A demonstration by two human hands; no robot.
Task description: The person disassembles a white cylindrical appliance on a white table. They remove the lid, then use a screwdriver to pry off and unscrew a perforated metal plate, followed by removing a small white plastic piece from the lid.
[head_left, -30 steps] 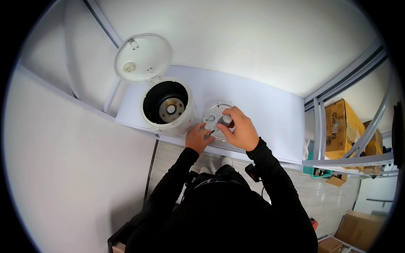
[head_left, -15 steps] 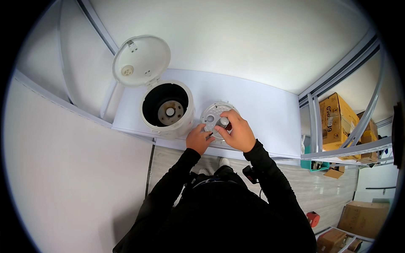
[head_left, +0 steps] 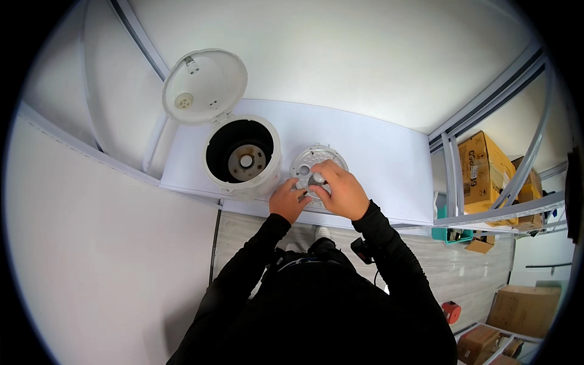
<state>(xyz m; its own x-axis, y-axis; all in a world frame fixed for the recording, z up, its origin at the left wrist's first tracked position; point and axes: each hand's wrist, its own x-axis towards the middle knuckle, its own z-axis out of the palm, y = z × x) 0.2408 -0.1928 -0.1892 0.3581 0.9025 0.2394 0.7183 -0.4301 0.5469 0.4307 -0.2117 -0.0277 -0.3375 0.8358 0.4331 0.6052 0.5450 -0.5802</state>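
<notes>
A round, light-grey inner lid with small holes lies on the white table close to its front edge. My left hand rests at its near left rim, fingers closed around the edge. Over the disc, my right hand pinches a small round whitish knob-like cap between thumb and fingers. Whether the cap is seated or loose cannot be made out. Left of the disc stands a white rice cooker with its lid raised. No pot sits inside, so the stained metal heating plate shows.
The white table runs on to the right, with a pale wall behind it. At the right, a shelf frame holds a yellow carton. A teal bin and a red object are lower right. A white panel fills the left.
My right hand has shifted slightly left over the disc, bringing the small cap along. A dark reddish patch beside it is now covered. My left hand stays at the rim.
</notes>
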